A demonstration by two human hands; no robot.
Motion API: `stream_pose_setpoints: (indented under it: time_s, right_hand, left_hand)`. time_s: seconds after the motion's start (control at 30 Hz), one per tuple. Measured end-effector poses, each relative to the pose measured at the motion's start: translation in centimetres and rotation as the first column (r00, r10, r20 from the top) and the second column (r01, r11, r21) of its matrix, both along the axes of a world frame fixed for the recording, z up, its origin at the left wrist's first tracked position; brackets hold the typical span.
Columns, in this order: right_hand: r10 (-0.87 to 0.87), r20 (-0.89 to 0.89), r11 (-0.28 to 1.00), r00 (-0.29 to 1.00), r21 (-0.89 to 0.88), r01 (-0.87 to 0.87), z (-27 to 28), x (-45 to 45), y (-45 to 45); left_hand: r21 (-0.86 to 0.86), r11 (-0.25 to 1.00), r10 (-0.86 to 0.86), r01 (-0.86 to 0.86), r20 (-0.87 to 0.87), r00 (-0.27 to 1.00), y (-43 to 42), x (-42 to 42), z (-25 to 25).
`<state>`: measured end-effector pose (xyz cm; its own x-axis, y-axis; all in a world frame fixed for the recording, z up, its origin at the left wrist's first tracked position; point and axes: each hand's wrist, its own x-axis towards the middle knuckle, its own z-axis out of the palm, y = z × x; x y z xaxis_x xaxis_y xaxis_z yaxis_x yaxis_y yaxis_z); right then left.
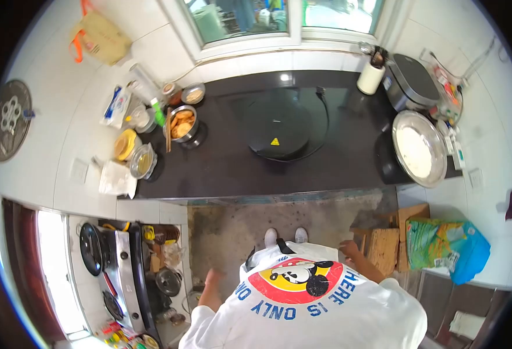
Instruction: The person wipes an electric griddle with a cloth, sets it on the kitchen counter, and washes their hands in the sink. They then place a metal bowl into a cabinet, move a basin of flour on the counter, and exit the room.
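My left hand (214,277) hangs low beside my body on the left, over the floor. It is smeared by motion, and its fingers cannot be made out. On the other side, my right hand (348,248) is also held low, near a wooden box (383,250). Its fingers look loosely apart, and nothing shows in them. Both hands are away from the dark counter (221,168) in front of me. On that counter sits a round black electric griddle (279,131) with a yellow warning label, its cord and plug lying beside it.
Left on the counter: a bowl of fried pieces (182,123) with chopsticks (168,131) and a glass bowl (143,161). Right: a large metal basin (419,148) with white contents, a rice cooker (413,81) and a utensil holder (371,77). A gas stove (122,256) stands lower left, a green bag (433,244) lower right.
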<state>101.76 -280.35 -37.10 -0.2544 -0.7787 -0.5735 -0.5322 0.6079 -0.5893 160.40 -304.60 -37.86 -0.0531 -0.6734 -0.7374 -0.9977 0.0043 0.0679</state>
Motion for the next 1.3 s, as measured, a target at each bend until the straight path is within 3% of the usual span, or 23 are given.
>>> stream_pose_setpoints:
  time_s: [0.03, 0.1, 0.13, 0.23, 0.3, 0.33, 0.4, 0.47, 0.57, 0.6, 0.63, 0.67, 0.7, 0.77, 0.8, 0.87, 0.9, 0.93, 0.97, 1.07, 1.2, 1.27, 1.3]
  right_hand:
    - [0.281, -0.241, 0.948, 0.929, -0.081, -0.308, -4.3, -0.9, 3.0]
    - [-0.100, -0.161, 0.989, 0.982, 0.089, 0.116, -1.0, 1.1, 3.2]
    - [-0.305, -0.141, 0.926, 0.942, 0.187, 0.328, 1.3, 2.0, 3.4]
    - [0.033, -0.287, 0.983, 0.957, 0.184, 0.021, -2.3, 1.4, 4.2]
    - [0.051, -0.253, 0.994, 0.966, 0.102, -0.025, -1.9, 1.2, 3.6]
    - [-0.167, -0.132, 0.974, 0.977, 0.133, 0.184, 0.6, 1.5, 2.1]
    - [-0.562, 0.088, 0.812, 0.823, 0.250, 0.528, 8.1, 2.6, -1.1]
    - [-0.680, 0.101, 0.723, 0.726, 0.253, 0.643, 7.7, 3.2, -0.5]
    - [-0.816, 0.120, 0.575, 0.565, 0.261, 0.776, 5.7, 4.8, 0.7]
    - [-0.854, 0.127, 0.520, 0.505, 0.264, 0.812, 4.8, 5.3, 1.2]
    - [-0.470, -0.003, 0.849, 0.883, 0.272, 0.453, 2.8, 5.3, 2.1]
    - [0.061, -0.112, 0.941, 0.992, 0.337, -0.020, -0.5, 4.8, 3.6]
    - [0.579, -0.168, 0.768, 0.798, 0.443, -0.463, -2.4, 4.8, 4.7]
    - [0.076, -0.347, 0.894, 0.935, 0.439, 0.090, -3.0, 7.4, 6.0]
    - [-0.186, -0.429, 0.839, 0.884, 0.399, 0.370, -3.0, 8.2, 6.3]
    - [-0.419, -0.467, 0.723, 0.779, 0.346, 0.597, 0.5, 9.0, 5.1]
    - [-0.523, -0.481, 0.644, 0.704, 0.318, 0.696, 2.7, 9.1, 4.2]
    - [-0.509, -0.491, 0.655, 0.707, 0.312, 0.688, 3.2, 9.0, 3.9]
    - [-0.495, -0.500, 0.667, 0.711, 0.306, 0.680, 3.6, 8.8, 3.6]
    - [-0.437, -0.512, 0.660, 0.740, 0.376, 0.650, 2.7, 9.1, 3.5]
    - [-0.367, -0.425, 0.630, 0.827, 0.541, 0.557, -0.3, 11.6, 5.9]
    - [-0.171, -0.312, 0.738, 0.934, 0.588, 0.332, 3.5, 14.4, 5.8]
    - [-0.257, -0.233, 0.722, 0.938, 0.599, 0.347, 4.5, 15.5, 5.9]
  left_hand:
    - [0.016, 0.982, -0.188, 0.188, 0.109, 0.976, 0.3, 0.5, -0.3]
    - [0.042, 0.913, -0.406, 0.406, 0.203, 0.891, 0.3, 1.8, -1.4]
    - [0.046, 0.857, -0.509, 0.514, 0.236, 0.828, 0.1, 2.3, -2.0]
    - [-0.050, 0.627, -0.730, 0.778, 0.313, 0.608, -2.8, 2.2, -4.3]
    - [-0.104, 0.635, -0.713, 0.766, 0.302, 0.633, -5.4, 1.1, -3.9]
    - [-0.088, 0.706, -0.665, 0.703, 0.260, 0.700, -6.7, -0.1, -3.1]
    - [-0.083, 0.809, -0.562, 0.582, 0.183, 0.806, -8.8, -2.1, -0.7]
    - [-0.074, 0.833, -0.535, 0.549, 0.146, 0.832, -9.8, -3.9, 1.7]
    - [-0.012, 0.772, -0.625, 0.636, 0.170, 0.762, -9.9, -5.3, 3.1]
    - [0.054, 0.688, -0.718, 0.724, 0.199, 0.667, -9.9, -4.6, 1.2]
    - [0.116, 0.591, -0.800, 0.798, 0.214, 0.561, -10.0, -3.6, -1.2]
    - [0.182, 0.484, -0.868, 0.856, 0.226, 0.442, -10.5, -2.9, -2.7]
    - [0.149, 0.522, -0.844, 0.840, 0.237, 0.482, -10.9, -3.0, -2.8]
    - [0.085, 0.599, -0.787, 0.796, 0.249, 0.565, -10.6, -2.7, -3.4]
    - [0.053, 0.634, -0.756, 0.772, 0.253, 0.603, -10.3, -2.7, -3.2]
    - [-0.012, 0.696, -0.692, 0.718, 0.255, 0.675, -9.9, -3.0, -3.0]
    - [-0.143, 0.863, -0.454, 0.484, 0.200, 0.868, -9.7, -3.3, -2.4]
    - [-0.249, 0.948, -0.176, 0.197, 0.107, 0.979, -9.6, -3.8, -1.5]
    - [-0.321, 0.941, 0.114, -0.112, -0.014, 0.993, -9.6, -4.4, -0.5]
    - [-0.244, 0.962, -0.082, 0.119, 0.157, 0.984, -11.9, -5.1, -1.1]
    - [-0.130, 0.927, -0.333, 0.351, 0.145, 0.932, -13.3, -4.0, -2.5]
    - [-0.080, 0.897, -0.421, 0.435, 0.147, 0.895, -13.6, -3.9, -2.8]
    - [-0.061, 0.886, -0.447, 0.460, 0.151, 0.882, -13.6, -4.0, -2.8]
